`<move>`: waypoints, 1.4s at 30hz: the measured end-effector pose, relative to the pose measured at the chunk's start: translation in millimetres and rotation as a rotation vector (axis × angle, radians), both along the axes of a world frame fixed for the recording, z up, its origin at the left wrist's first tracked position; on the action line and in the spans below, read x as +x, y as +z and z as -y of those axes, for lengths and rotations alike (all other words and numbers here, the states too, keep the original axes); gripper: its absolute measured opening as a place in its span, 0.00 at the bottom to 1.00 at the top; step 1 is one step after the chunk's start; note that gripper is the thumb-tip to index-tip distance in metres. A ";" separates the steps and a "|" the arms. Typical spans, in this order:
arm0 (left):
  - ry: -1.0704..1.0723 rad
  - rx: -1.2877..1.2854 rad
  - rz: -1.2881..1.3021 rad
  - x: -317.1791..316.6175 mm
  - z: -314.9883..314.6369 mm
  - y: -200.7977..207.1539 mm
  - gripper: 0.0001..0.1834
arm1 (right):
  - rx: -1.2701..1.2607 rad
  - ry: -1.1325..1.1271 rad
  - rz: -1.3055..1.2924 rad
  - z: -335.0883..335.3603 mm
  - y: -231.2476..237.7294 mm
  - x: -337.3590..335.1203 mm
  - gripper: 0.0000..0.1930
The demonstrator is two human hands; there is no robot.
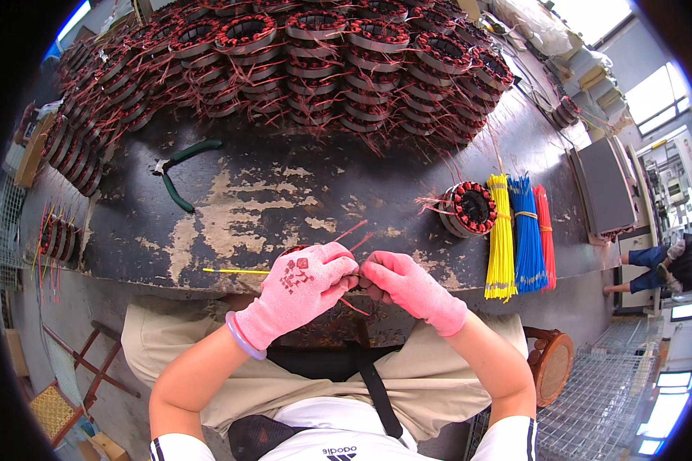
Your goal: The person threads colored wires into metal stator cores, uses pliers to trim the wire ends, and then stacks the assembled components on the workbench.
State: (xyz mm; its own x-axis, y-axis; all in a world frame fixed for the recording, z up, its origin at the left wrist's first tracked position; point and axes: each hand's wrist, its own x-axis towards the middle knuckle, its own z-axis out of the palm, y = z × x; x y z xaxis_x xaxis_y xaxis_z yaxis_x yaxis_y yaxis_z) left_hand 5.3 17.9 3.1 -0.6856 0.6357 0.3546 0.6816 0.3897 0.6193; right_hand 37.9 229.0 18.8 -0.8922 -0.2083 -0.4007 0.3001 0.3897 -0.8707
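Note:
My left hand (296, 290), in a pink glove with dark fingertips, is closed in a pinch at the table's front edge. My right hand (415, 290), gloved alike, pinches right against the left fingertips. Whatever sits between the right fingers is hidden. Thin red wires (352, 232) stick out above and below the left fingers. Behind the left hand peeks a red-and-dark rim, perhaps of a wound motor stator (291, 250), mostly covered. A thin yellow wire or sleeve (234, 271) lies beside that hand, pointing left.
Stacked stators with red windings (311, 65) fill the back of the worn black table (269, 165). Green-handled cutters (178, 173) lie left of centre. A short stator stack (469, 209) stands beside yellow (500, 238), blue (526, 238) and red (544, 238) sleeve bundles.

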 end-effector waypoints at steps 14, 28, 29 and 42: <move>0.021 -0.030 0.011 -0.1 4.5 1.8 0.07 | 0.810 0.199 -1.143 -3.2 -14.4 20.9 0.25; -0.015 -0.054 0.036 1.5 6.5 -2.1 0.08 | 0.520 0.274 -0.551 -4.4 1.4 14.7 0.09; -0.008 -0.057 0.032 1.7 6.3 -0.6 0.08 | 0.776 0.338 -0.875 -3.5 0.9 15.4 0.10; -0.037 -0.041 0.033 0.7 9.2 -1.7 0.09 | 0.238 0.038 -0.067 3.8 5.5 17.9 0.10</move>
State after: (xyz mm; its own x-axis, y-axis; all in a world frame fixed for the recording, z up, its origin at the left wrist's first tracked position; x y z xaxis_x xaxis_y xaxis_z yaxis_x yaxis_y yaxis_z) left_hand 6.0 8.8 1.4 -0.6722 0.6745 0.3052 0.6756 0.3902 0.6256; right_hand 55.8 225.2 24.4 -0.9117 -0.1490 -0.3828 0.2261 0.5962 -0.7704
